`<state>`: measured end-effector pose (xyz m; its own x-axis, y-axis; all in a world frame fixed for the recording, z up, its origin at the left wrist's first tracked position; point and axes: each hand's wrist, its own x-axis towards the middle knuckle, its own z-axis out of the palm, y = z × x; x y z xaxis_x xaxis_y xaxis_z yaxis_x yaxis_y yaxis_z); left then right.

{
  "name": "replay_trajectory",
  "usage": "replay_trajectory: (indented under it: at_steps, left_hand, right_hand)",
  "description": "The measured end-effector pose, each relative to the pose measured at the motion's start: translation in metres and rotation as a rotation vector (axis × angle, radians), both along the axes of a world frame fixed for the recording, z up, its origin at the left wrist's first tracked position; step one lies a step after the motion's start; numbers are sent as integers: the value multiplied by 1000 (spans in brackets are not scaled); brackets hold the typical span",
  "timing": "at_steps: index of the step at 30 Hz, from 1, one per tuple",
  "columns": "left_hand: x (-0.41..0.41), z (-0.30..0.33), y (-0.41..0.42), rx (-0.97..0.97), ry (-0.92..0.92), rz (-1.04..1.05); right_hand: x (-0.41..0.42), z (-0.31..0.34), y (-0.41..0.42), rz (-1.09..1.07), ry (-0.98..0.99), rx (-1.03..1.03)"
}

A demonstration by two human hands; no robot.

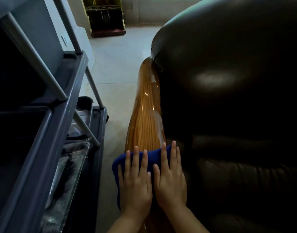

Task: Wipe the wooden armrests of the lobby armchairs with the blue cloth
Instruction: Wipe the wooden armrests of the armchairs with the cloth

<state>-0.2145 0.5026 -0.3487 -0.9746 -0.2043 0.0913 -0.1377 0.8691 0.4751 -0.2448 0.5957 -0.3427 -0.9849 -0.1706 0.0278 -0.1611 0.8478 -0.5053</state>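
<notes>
A glossy wooden armrest (146, 111) runs away from me along the left side of a dark leather armchair (236, 101). A blue cloth (154, 154) lies folded across the near part of the armrest. My left hand (136, 180) and my right hand (171, 177) rest flat on the cloth side by side, fingers spread and pointing forward, pressing it onto the wood. The cloth's left edge hangs over the armrest's outer side. The hands hide most of the cloth's middle.
A grey cleaning cart (48, 132) with metal tubes and trays stands close on the left. A strip of pale tiled floor (115, 78) separates the cart from the chair. A dark wooden stand (107, 19) sits far back against the wall.
</notes>
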Motion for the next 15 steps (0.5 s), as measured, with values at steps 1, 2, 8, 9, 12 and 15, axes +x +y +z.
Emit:
replay_trajectory:
  at_steps: [1, 2, 8, 9, 12, 15]
  left_hand:
    - [-11, 6, -2, -1, 0, -3]
    - [-22, 10, -4, -1, 6, -10]
    - [-103, 20, -24, -13, -36, -18]
    - [-119, 21, -27, -4, -50, -13]
    - [-159, 33, -32, 30, -66, -28]
    - [-153, 42, -43, 79, 0, -65]
  right_hand:
    - [-11, 2, -2, 9, 8, -1]
    - [-21, 4, -4, 17, 11, 1]
    - [-105, 10, -22, 9, -15, -34]
    - [-122, 9, -26, 2, -25, -30]
    - [-163, 16, -32, 33, -85, -52]
    - [-165, 22, -13, 190, -100, -177]
